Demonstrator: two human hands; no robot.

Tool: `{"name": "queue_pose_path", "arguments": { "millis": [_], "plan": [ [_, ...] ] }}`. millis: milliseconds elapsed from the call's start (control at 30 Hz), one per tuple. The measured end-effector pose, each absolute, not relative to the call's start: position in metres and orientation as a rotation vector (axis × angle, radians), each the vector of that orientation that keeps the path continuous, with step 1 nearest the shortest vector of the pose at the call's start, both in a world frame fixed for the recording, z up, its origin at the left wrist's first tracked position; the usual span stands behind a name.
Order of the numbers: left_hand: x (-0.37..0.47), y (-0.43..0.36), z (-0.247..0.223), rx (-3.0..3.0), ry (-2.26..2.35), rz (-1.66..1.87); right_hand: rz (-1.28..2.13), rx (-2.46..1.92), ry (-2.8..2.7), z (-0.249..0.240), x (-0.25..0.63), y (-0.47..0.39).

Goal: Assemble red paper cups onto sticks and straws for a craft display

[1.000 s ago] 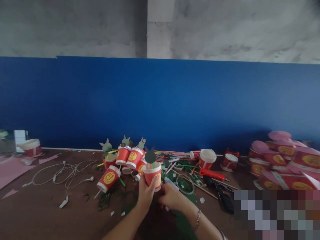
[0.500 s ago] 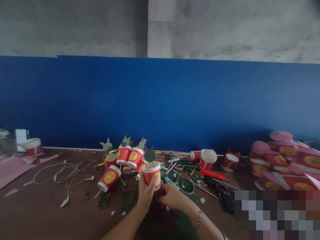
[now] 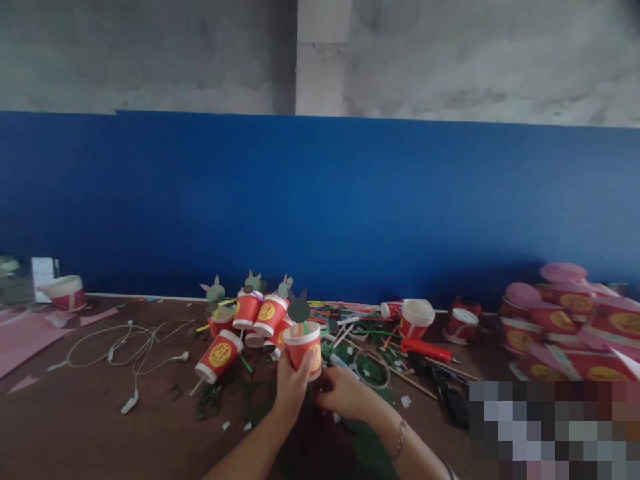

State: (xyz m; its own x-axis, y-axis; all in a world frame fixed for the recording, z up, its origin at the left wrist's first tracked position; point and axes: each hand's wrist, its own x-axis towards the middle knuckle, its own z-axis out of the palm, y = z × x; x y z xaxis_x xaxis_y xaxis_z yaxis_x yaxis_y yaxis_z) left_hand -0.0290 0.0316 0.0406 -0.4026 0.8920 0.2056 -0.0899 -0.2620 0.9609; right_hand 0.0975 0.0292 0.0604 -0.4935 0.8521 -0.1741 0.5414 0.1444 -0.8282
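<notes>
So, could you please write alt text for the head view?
A person's left hand holds a red paper cup with a dark eared cutout above its rim, the right hand curled near its base. More red cups, pink paper and white earphones sit on a table before a blue partition.

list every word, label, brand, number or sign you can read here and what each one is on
None can be read for certain.
Held cup in the left hand: yellow emblem, too blurred to read.
Tilted cup to its left: round yellow emblem, marks unreadable.
Stacked cups at right: yellow emblems, also unreadable.
White panel at far left: faint marks, too small.
</notes>
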Motion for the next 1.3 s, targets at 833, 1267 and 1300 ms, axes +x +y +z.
{"name": "queue_pose_path", "arguments": {
  "millis": [833, 1267, 1300],
  "plan": [
    [-0.025, 0.03, 0.038, 0.998, 1.094, 1.773, 1.478, -1.015, -1.758, 0.087, 0.106, 0.032],
    [-0.018, 0.028, 0.021, 0.992, 0.96, 1.683, 1.179, -1.217, -1.454, 0.064, 0.08, 0.045],
    [-0.019, 0.029, 0.018, 0.94, 0.994, 1.711, 1.157, -1.236, -1.474, 0.064, 0.081, 0.046]
  ]
}}
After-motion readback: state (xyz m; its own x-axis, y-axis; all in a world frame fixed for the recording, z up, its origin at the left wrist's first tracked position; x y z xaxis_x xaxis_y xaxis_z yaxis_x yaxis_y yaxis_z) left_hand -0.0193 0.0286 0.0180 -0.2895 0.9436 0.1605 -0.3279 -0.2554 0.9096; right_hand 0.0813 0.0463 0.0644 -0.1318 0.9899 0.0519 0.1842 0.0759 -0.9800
